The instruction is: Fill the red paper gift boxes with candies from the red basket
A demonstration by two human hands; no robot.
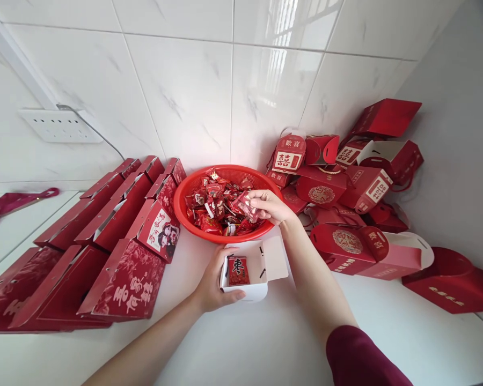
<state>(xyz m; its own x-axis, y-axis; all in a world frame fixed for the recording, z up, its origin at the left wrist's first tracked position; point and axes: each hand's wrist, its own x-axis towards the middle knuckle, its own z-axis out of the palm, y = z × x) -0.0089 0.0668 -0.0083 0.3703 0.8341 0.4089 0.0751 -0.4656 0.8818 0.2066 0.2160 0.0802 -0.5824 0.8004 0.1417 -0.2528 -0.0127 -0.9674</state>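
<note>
Box (255,293) is held in front of the basket (209,236), mouth up, by the left hand (215,281). Thumb is set on the near wall and fingers on the far edge, so that the box is braced from 2 sides and the mouth is left uncovered. Flap (277,257) is folded out to the right, clear of the opening. 1 packet (238,272) is seen inside, printed face up.

Hands noted apart: left clamped on the box, right hand (270,206) closed on wrapped sweets (247,206) above the basket's right side. A fingertip pinch is used, probably because the wrappers are small and slippery; exact count cannot be told. With the box kept just beside the basket, reach between them is judged short.

Bags (131,284) are stood in 3 rows left of the basket, likely to save counter (225,348) space. Cartons (342,244) are heaped loosely right of it.
</note>
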